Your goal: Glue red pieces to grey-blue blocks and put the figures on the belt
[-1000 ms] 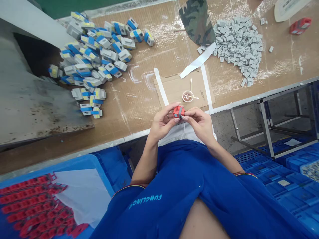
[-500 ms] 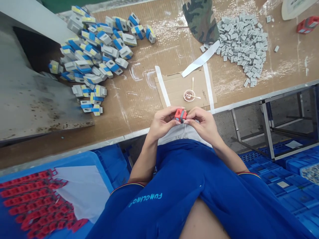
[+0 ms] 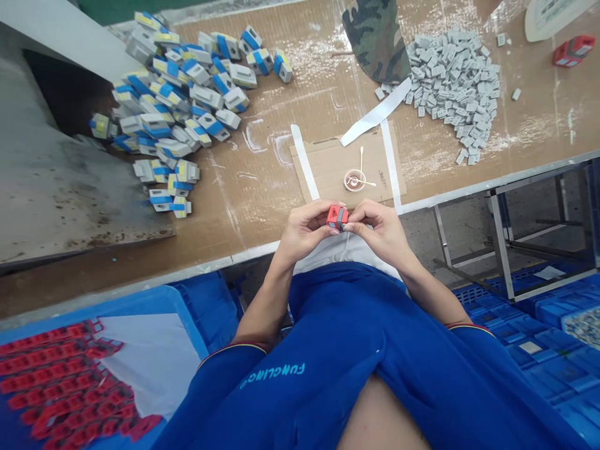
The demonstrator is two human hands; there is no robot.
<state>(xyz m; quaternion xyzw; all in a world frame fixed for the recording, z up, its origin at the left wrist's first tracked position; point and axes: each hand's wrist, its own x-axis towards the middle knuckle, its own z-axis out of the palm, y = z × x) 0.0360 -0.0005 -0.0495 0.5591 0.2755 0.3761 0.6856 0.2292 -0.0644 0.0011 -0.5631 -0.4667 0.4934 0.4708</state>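
A small red plastic block with a grey band, which looks like a toy part, is held at the table's front edge. My left hand grips its left side between thumb and fingers. At its right end, the thumb and fingertips of my right hand are pinched together against it. Whether a smaller part sits under those fingertips is hidden. Just beyond my hands, a little cup with cotton swabs rests on a cardboard sheet edged with white tape.
Grey, blue and yellow blocks are heaped at the left. Small grey pieces lie piled at the right, beside a camouflage cloth. Another red block is far right. A blue tray below left holds rows of red parts.
The red block has turned slightly and shifted a touch left, with both hands still on it. The rest of the scene has shifted only slightly with the camera.
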